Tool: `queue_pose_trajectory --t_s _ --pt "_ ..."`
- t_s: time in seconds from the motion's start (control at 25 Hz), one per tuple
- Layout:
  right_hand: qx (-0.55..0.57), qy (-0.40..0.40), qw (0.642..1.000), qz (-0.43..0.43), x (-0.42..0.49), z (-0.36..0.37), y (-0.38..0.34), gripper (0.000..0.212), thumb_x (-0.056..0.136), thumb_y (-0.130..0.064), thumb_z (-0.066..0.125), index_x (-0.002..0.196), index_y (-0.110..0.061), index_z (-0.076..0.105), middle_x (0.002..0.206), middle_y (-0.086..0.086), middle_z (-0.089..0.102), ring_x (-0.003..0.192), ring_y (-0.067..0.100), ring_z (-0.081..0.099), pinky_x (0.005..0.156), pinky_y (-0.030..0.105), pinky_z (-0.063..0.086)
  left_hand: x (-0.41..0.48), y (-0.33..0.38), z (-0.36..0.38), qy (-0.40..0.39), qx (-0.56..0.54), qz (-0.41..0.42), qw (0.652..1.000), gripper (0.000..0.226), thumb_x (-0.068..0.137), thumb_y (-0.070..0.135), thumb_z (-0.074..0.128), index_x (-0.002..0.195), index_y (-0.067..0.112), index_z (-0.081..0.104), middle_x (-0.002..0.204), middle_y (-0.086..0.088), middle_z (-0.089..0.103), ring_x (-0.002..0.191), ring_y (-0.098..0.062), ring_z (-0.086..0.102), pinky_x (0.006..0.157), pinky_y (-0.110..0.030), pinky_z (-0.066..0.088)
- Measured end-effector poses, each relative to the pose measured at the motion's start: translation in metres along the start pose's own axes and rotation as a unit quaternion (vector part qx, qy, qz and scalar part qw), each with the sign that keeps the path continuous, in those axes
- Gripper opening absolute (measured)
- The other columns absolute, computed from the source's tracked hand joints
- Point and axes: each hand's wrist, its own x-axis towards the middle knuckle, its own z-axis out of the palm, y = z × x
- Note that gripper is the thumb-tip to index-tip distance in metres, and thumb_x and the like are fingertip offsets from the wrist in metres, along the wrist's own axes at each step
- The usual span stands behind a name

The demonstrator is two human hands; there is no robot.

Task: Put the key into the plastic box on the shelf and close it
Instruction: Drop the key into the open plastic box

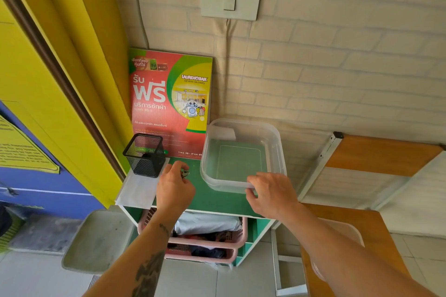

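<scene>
A clear plastic box [241, 152] stands open on the green shelf top [212, 198], at its right side. I see nothing inside it. My right hand [270, 193] touches the box's near rim with its fingertips. My left hand [175, 184] is to the left of the box, fingers pinched around a small metal key [185, 173] just above the shelf top. A clear lid [337, 236] seems to lie on the wooden table at the right, mostly hidden behind my right forearm.
A black mesh pen cup [144, 154] stands on white paper [137, 190] at the shelf's left. A red laundry poster [171, 101] leans on the brick wall. Pink baskets [205, 239] fill the shelf below. A grey stool [99, 241] is left, a wooden table [362, 231] right.
</scene>
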Motion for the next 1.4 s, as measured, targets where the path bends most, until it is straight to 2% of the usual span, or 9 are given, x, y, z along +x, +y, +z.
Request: queue_pose_trajectory --t_s 0.12,0.2,0.32,0.44,0.6,0.76,0.92,1.16,1.4 --pt "0.001 0.004 1.000 -0.003 0.000 0.000 0.000 0.029 0.092 -0.043 0.044 0.084 -0.024 0.064 0.069 -0.006 0.058 0.062 0.015 0.057 0.066 0.033 0.052 -0.005 0.023 -0.009 0.085 -0.082 -0.029 0.993 0.032 0.075 -0.003 0.055 0.103 0.011 0.064 0.098 -0.005 0.059 0.081 -0.022 0.053 0.072 -0.032 0.042" --pt "-0.001 0.002 1.000 -0.006 0.000 0.000 0.001 0.029 0.092 -0.042 0.042 0.085 -0.023 0.062 0.070 -0.004 0.057 0.062 0.017 0.057 0.066 0.033 0.051 -0.001 0.045 -0.016 0.109 -0.106 0.004 0.988 0.030 0.075 -0.002 0.057 0.099 0.013 0.065 0.093 -0.002 0.060 0.078 -0.021 0.055 0.072 -0.030 0.042" --pt "-0.011 -0.007 1.000 -0.011 0.000 0.000 0.002 0.029 0.093 -0.041 0.041 0.082 -0.021 0.060 0.066 -0.004 0.054 0.058 0.015 0.054 0.062 0.031 0.050 0.014 0.080 -0.013 0.044 -0.113 0.065 0.990 0.033 0.077 0.000 0.058 0.103 0.019 0.065 0.096 0.001 0.062 0.081 -0.017 0.061 0.075 -0.028 0.051" --pt "-0.014 -0.013 1.000 -0.001 0.000 -0.002 0.002 0.029 0.092 -0.039 0.043 0.077 -0.019 0.058 0.065 -0.003 0.053 0.056 0.018 0.054 0.060 0.032 0.049 0.031 0.104 0.007 -0.035 -0.061 0.092 0.993 0.035 0.079 0.001 0.054 0.109 0.016 0.064 0.104 0.000 0.061 0.089 -0.019 0.060 0.079 -0.030 0.049" --pt "-0.018 -0.011 1.000 0.002 -0.002 -0.005 0.000 0.028 0.094 -0.034 0.044 0.076 -0.015 0.056 0.065 -0.001 0.051 0.058 0.022 0.054 0.066 0.035 0.048 0.046 0.112 0.046 -0.170 0.016 0.060 0.984 0.040 0.075 0.002 0.053 0.109 0.016 0.067 0.112 -0.007 0.063 0.093 -0.024 0.062 0.081 -0.030 0.052" --pt "-0.025 -0.014 1.000 0.003 -0.003 -0.006 0.000 0.026 0.096 -0.034 0.046 0.084 -0.015 0.057 0.070 0.000 0.050 0.062 0.024 0.050 0.072 0.038 0.043 0.049 0.113 0.071 -0.205 -0.002 -0.002 0.979 0.036 0.076 0.006 0.052 0.105 0.019 0.069 0.111 -0.008 0.066 0.086 -0.022 0.063 0.074 -0.030 0.055" --pt "-0.022 -0.020 1.000 0.004 -0.003 -0.007 -0.001 0.026 0.097 -0.034 0.046 0.085 -0.015 0.058 0.071 0.002 0.053 0.062 0.025 0.051 0.072 0.038 0.042 0.050 0.111 0.077 -0.232 0.017 0.008 0.973 0.042 0.078 0.003 0.052 0.116 0.017 0.063 0.119 -0.008 0.062 0.094 -0.022 0.060 0.081 -0.031 0.053" --pt "-0.017 -0.034 0.999 0.000 -0.002 -0.011 0.000 0.023 0.097 -0.034 0.046 0.083 -0.016 0.050 0.075 0.002 0.054 0.067 0.025 0.053 0.080 0.040 0.046 0.045 0.115 0.057 -0.205 0.008 0.039 0.978 0.041 0.082 0.003 0.050 0.119 0.015 0.065 0.113 -0.005 0.065 0.096 -0.019 0.057 0.085 -0.028 0.048" --pt "0.055 -0.026 0.998 -0.034 -0.007 -0.027 0.011 0.036 0.093 -0.035 0.050 0.121 -0.014 0.057 0.112 0.007 0.062 0.100 0.028 0.057 0.091 0.046 0.045 0.018 0.122 0.021 -0.131 0.026 0.151 0.979 0.036 0.086 0.009 0.049 0.117 0.018 0.064 0.104 -0.004 0.067 0.091 -0.021 0.063 0.081 -0.032 0.051"
